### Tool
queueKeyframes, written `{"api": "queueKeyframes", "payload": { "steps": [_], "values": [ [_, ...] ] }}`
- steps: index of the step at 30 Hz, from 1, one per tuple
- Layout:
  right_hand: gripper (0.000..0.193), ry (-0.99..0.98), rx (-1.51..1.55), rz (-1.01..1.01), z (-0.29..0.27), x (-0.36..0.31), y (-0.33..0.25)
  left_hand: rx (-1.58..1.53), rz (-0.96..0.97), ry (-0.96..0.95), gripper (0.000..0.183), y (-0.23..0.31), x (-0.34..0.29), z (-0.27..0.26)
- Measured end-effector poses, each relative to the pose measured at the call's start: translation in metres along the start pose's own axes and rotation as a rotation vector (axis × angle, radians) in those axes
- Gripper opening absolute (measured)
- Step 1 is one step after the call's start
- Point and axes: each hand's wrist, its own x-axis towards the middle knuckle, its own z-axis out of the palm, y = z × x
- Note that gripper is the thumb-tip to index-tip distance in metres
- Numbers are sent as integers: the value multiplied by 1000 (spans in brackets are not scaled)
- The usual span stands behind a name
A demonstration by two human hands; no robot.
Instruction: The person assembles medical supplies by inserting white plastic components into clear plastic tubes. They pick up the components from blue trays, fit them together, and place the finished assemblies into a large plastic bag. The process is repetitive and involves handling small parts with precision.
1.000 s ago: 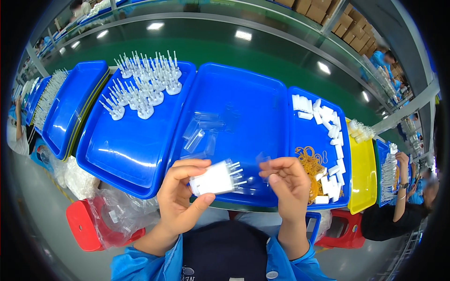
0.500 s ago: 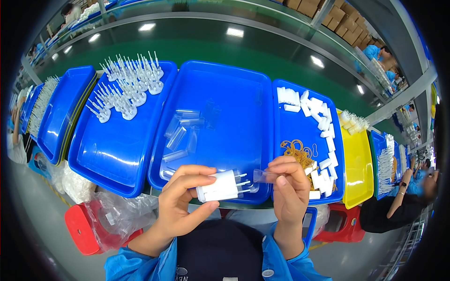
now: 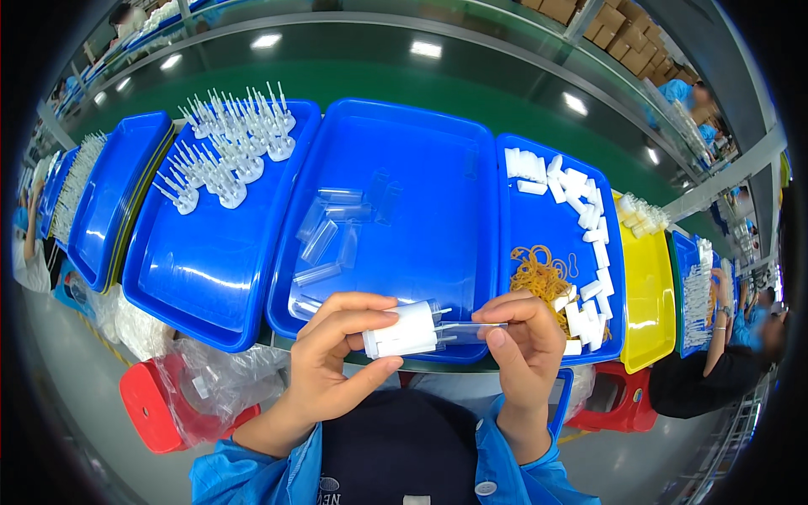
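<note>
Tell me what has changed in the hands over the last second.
The right hand has brought its clear sleeve closer, right up to the prongs of the white part held in the left hand. Nothing was let go: each hand kept its piece. The blue trays and their contents stayed put.

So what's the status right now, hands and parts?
Left hand grips white pronged part. Right hand pinches clear sleeve, lined up on the prongs. Nothing between them; blue tray beyond.
</note>
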Motion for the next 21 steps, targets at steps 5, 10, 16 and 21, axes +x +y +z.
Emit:
{"api": "queueKeyframes", "payload": {
  "steps": [5,10,16,21],
  "values": [
    [13,-2,-11,16,2,0,-4,-21,-78,0,39,2,-2,0],
    [13,-10,-46,42,2,0,-6,51,-1,18,38,-2,-2,1],
    [15,55,-39,-45,10,-5,4,333,122,-25,34,0,2,0],
    [13,91,0,-76,16,-7,7,341,109,-65,32,2,1,-1]
  ]
}}
